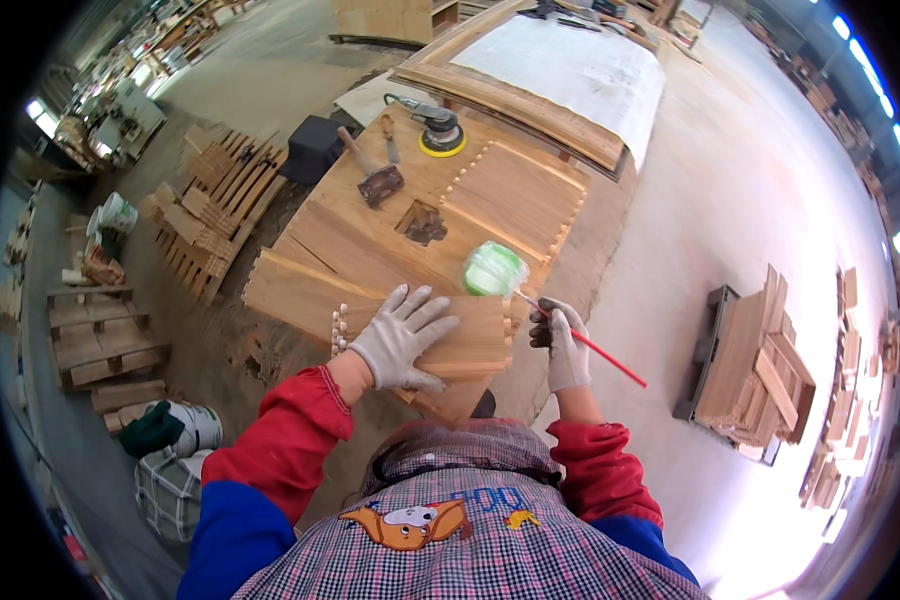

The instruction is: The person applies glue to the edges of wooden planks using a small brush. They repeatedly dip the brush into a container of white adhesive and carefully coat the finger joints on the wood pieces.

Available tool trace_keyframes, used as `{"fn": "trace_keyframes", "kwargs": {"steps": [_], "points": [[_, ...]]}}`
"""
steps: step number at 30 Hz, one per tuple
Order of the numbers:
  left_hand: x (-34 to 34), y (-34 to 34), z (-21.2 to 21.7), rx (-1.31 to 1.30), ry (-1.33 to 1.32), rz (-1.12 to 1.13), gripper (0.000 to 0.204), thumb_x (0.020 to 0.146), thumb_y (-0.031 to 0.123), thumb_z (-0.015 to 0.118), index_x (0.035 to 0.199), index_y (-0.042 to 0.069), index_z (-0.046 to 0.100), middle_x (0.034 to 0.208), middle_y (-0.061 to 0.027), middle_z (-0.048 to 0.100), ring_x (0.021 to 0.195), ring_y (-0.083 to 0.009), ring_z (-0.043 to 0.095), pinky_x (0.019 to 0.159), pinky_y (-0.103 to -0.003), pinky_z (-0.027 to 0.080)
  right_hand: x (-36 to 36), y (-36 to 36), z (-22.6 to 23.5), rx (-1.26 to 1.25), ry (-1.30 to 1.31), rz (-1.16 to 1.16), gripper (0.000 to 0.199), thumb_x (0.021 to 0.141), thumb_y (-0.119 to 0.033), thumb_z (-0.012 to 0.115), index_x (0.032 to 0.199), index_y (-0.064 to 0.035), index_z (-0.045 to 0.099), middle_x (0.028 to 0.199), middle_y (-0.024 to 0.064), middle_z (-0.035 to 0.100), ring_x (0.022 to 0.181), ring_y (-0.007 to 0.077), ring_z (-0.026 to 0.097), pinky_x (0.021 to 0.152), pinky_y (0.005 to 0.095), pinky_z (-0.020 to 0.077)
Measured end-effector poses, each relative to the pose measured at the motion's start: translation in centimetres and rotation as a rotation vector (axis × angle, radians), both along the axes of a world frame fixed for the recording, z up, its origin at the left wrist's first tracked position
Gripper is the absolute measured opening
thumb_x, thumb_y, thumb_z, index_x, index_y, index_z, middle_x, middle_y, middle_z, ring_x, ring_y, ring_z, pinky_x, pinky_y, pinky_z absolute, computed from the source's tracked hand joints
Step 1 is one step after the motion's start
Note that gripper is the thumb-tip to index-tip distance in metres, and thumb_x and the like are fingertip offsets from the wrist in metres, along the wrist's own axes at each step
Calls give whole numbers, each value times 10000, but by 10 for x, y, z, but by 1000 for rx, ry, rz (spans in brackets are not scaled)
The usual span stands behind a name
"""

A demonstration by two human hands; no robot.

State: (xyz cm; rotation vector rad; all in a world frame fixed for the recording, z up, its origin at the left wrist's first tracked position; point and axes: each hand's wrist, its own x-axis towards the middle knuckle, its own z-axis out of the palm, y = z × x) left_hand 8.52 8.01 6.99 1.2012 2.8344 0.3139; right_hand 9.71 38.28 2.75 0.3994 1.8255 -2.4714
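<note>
My left hand (402,340), in a pale work glove, lies flat with fingers spread on a wooden board (480,330) with jointed ends at the bench's near edge. Pinched in my gloved right hand (567,352), whose fingertips are dark-stained, is a thin brush with a red handle (615,362). The brush points toward a green-and-white tub (493,268) wrapped in clear plastic, just beyond the board. Its tip is too small to make out clearly. Another board with notched ends (515,198) lies farther back on the wooden bench (320,215).
A mallet (381,187), a chisel (389,142) and a sander with a yellow rim (441,138) lie toward the bench's far side. A dark cap (313,150) sits at its left corner. Wood stacks (760,385) stand on the floor at right, pallets (215,200) at left.
</note>
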Motion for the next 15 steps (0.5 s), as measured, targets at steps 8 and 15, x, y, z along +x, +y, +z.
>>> {"fn": "trace_keyframes", "kwargs": {"steps": [8,15], "points": [[2,14,-6,81,65,358,636,912,512,614,1385,91,555,1407,-157,564,1366,-352,469,1203,-523,261,-70,-15,-43,220,21,268,231,1005,-183,580,1111,-17,702,846,11,658,711,74,571,647,246,480],[1,19,-3,137,43,406,578,891,444,655,1345,92,583,1350,-151,602,1298,-342,530,1184,-504,307,-89,-21,-53,555,233,350,228,1010,-174,575,1114,-19,705,845,20,657,711,76,561,642,245,468]]}}
